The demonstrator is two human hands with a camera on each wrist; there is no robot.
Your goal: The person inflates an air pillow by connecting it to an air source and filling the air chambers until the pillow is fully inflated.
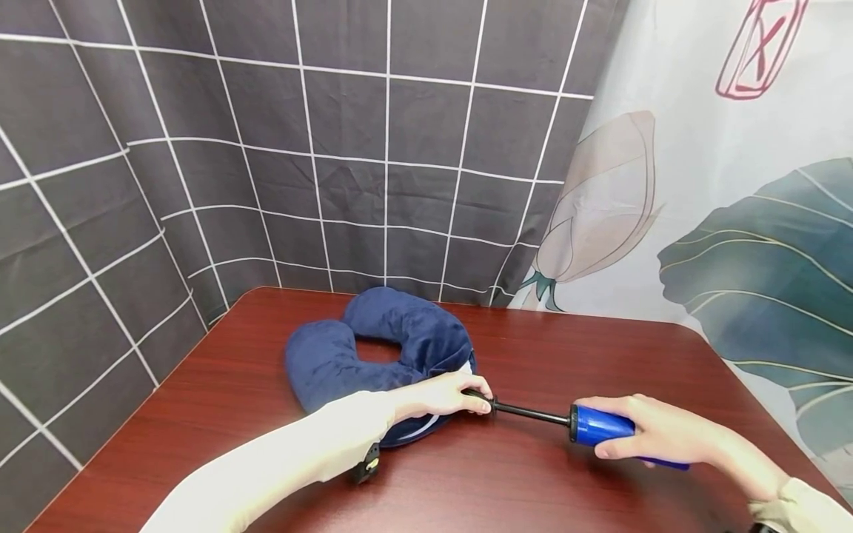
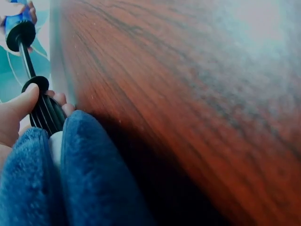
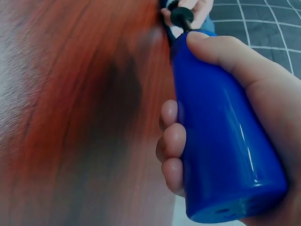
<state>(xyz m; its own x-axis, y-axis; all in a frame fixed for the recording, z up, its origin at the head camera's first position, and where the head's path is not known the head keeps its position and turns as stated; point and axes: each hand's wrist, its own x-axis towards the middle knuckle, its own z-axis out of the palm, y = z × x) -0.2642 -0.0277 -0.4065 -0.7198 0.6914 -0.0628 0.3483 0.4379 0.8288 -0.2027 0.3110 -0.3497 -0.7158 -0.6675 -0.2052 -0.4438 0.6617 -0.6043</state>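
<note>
A blue U-shaped plush neck pillow lies on the table. Beside its right edge my left hand grips the black ribbed end of a hand air pump, thumb on one side and fingertips on the other. That end meets the pillow between two plush folds, where a strip of white shows. From it a thin black rod runs right to the pump's blue barrel. My right hand wraps round this barrel, the thumb near its front end.
The reddish-brown wooden table reaches back to a dark curtain with white grid lines. At the right hangs a pale cloth printed with a flower bud and large leaf. A small black device sits at my left wrist.
</note>
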